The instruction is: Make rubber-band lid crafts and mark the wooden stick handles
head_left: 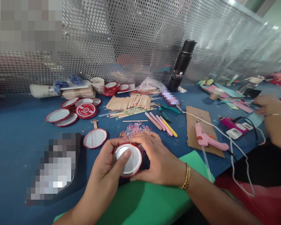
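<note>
My left hand grips a round metal lid with a red rim, its thumb pressed on the silvery inner face. A thin rubber band runs across the lid from top to bottom. My right hand holds the lid's right side, with fingers at its top and bottom edges. Just behind the hands lies a pile of colourful rubber bands. Another lid with a small wooden piece at its top lies to the left. Green material is under my forearms.
More lids, wooden sticks, green pliers and coloured markers lie behind. A pink glue gun rests on cardboard at right. A black bottle stands behind; another person's hand is far right.
</note>
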The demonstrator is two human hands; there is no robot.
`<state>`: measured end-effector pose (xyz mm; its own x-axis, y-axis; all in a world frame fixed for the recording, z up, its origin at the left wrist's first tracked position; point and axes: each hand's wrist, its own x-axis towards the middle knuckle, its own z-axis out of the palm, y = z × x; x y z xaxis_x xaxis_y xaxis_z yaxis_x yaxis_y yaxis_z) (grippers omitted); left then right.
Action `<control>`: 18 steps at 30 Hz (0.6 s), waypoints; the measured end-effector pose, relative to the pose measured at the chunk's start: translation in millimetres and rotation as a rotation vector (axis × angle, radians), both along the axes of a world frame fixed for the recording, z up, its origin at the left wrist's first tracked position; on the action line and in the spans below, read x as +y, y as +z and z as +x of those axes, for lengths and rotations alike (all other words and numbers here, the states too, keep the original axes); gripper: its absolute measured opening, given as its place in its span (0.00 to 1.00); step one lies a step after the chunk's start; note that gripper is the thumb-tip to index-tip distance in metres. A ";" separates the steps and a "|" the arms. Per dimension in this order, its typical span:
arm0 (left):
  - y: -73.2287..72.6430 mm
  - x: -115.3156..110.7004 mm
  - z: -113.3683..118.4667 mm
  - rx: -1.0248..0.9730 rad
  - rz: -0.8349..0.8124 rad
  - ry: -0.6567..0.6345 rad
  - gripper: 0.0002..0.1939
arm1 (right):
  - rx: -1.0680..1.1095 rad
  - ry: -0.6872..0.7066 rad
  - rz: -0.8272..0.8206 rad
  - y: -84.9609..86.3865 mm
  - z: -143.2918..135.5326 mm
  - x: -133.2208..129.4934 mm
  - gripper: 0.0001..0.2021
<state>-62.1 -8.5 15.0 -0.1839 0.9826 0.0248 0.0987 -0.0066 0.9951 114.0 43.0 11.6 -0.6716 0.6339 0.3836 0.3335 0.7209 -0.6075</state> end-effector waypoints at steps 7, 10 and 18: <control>3.4 0.9 0.1 -0.139 -0.030 0.002 0.14 | 0.122 0.018 -0.051 -0.9 -2.2 1.1 0.30; 1.4 2.1 0.2 -0.188 -0.034 0.006 0.14 | 0.144 0.022 -0.058 -1.6 -2.5 1.1 0.29; 0.8 3.3 -0.9 -0.146 -0.012 0.018 0.12 | 0.075 0.028 -0.022 4.7 0.3 -0.5 0.33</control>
